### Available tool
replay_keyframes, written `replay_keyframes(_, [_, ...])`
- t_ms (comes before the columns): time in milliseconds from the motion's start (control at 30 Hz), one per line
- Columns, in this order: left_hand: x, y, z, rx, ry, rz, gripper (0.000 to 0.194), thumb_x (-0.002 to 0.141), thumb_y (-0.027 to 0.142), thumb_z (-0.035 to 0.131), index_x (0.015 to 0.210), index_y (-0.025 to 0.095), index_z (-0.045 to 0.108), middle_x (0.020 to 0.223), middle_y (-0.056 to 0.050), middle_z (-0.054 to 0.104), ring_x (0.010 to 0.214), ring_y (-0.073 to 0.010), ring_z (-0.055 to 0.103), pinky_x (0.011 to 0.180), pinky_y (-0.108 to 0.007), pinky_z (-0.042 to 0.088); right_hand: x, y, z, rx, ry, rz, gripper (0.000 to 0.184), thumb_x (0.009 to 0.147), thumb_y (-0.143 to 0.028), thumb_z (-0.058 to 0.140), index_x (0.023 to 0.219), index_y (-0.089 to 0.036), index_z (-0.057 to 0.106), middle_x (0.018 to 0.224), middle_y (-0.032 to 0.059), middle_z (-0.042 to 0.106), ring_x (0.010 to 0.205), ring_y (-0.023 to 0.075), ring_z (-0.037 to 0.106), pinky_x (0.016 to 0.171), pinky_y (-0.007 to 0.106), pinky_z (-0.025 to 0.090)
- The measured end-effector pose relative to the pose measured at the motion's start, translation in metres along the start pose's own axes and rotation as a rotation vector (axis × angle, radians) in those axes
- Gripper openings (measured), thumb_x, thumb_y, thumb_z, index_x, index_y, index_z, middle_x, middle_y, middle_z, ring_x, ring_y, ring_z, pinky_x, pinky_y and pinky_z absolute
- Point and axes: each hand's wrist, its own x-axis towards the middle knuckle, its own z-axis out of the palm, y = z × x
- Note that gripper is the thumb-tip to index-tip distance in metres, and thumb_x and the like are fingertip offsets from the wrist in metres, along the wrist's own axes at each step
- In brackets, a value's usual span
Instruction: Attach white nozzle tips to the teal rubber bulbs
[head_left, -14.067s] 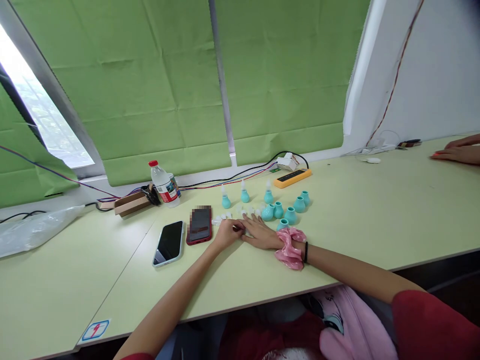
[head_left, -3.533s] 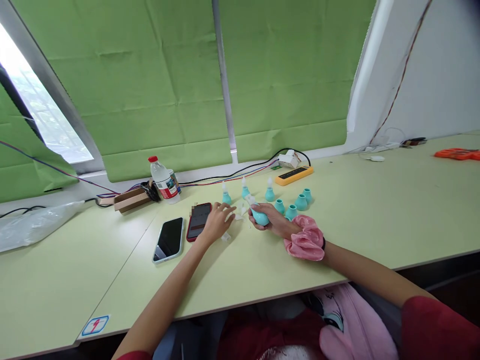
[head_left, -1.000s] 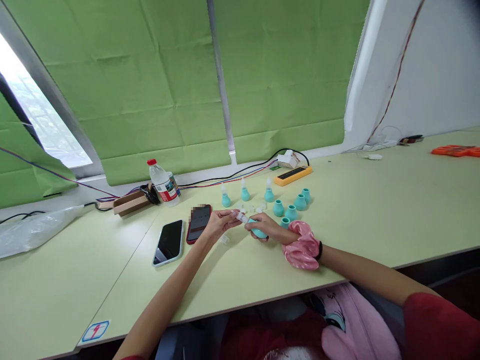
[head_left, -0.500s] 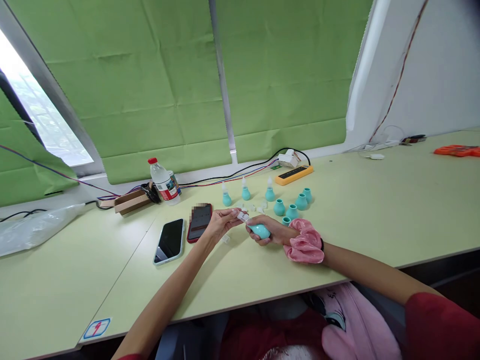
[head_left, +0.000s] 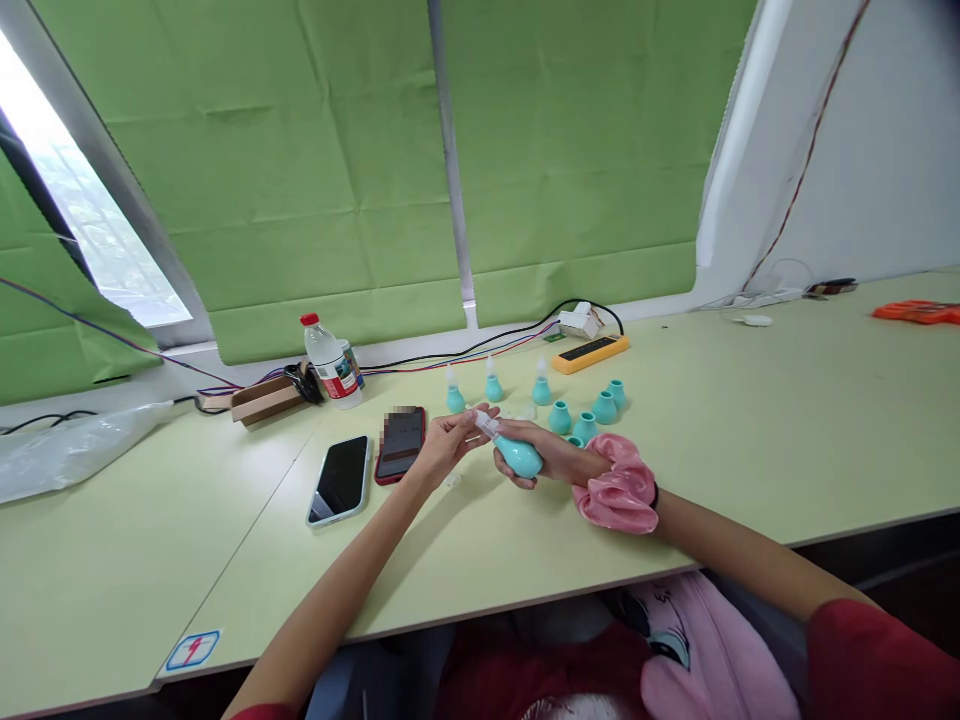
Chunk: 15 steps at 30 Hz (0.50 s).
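In my right hand [head_left: 546, 452] lies a turquoise squeeze bulb [head_left: 520, 458], tilted with its neck toward the upper left. A clear plastic nozzle [head_left: 487, 424] sits at the neck, and my left hand [head_left: 448, 440] pinches its far end. Whether the nozzle is fully seated I cannot tell. Behind my hands stand three bulbs with clear tips, one of them a tipped bulb [head_left: 541, 390]. Several open-necked bulbs [head_left: 559, 417] stand to the right, one partly hidden by my right wrist. Small clear plastic parts [head_left: 528, 411] lie just behind my hands, and a small clear piece [head_left: 453, 480] lies in front.
Left of my hands are a phone with a pale case [head_left: 339, 482] and a red-cased phone [head_left: 400, 445]. Farther back stand a red-capped bottle [head_left: 330, 362], a cardboard box [head_left: 268, 400] and a yellow power strip [head_left: 591, 354]. Cables run along the wall.
The bulb has turned slightly, showing more of its side, and my right-hand fingers are less wrapped over its neck. My left hand still pinches the nozzle. The view has shifted slightly.
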Motion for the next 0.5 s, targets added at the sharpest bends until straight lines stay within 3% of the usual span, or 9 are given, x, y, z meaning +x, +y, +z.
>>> replay_keyframes(133, [-0.002,0.011,-0.005,0.337,0.058,0.099,0.041,0.072,0.043,0.048,0.093,0.01,0.059,0.086,-0.012,0.062,0.071,-0.0161,0.057,0.063,-0.029,0.044,-0.007,-0.02,-0.005,-0.205,0.096,-0.177,0.027,0.077,-0.041,0.043,0.09,-0.017,0.043,0.069,0.0027,0.057,0.05,0.0123,0.054,0.049,0.026,0.043])
replay_keyframes(233, [-0.006,0.021,-0.012,0.834,0.07,0.182,0.035,0.07,0.04,0.05,0.082,0.01,0.063,0.064,-0.006,0.061,0.055,-0.011,0.051,0.052,-0.022,0.039,-0.009,-0.033,-0.026,-0.416,0.401,-0.405,0.027,0.073,-0.04,0.049,0.085,-0.016,0.048,0.078,0.0037,0.057,0.068,0.013,0.054,0.064,0.027,0.043])
replay_keyframes(300, [-0.008,0.028,-0.015,1.13,-0.04,0.174,0.031,0.068,0.038,0.051,0.081,0.012,0.064,0.053,-0.001,0.056,0.048,-0.0088,0.046,0.05,-0.021,0.036,-0.009,-0.038,-0.046,-0.606,0.637,-0.557,0.026,0.071,-0.04,0.052,0.082,-0.016,0.052,0.083,0.0038,0.055,0.079,0.0139,0.051,0.069,0.026,0.041])
replay_keyframes(400, [-0.011,0.034,-0.017,1.452,-0.209,0.094,0.03,0.062,0.037,0.055,0.08,0.016,0.065,0.048,0.002,0.051,0.046,-0.0087,0.044,0.05,-0.021,0.033,-0.01,-0.041,-0.079,-0.875,1.002,-0.709,0.028,0.066,-0.041,0.055,0.081,-0.017,0.055,0.088,0.0035,0.05,0.076,0.0133,0.048,0.064,0.025,0.041])
replay_keyframes(500, [-0.013,0.036,-0.018,1.608,-0.309,-0.01,0.038,0.054,0.038,0.062,0.085,0.018,0.064,0.055,0.001,0.054,0.055,-0.0128,0.05,0.053,-0.021,0.034,-0.011,-0.04,-0.106,-1.07,1.142,-0.704,0.028,0.068,-0.039,0.053,0.084,-0.016,0.055,0.086,0.0036,0.049,0.066,0.0115,0.047,0.06,0.024,0.041])
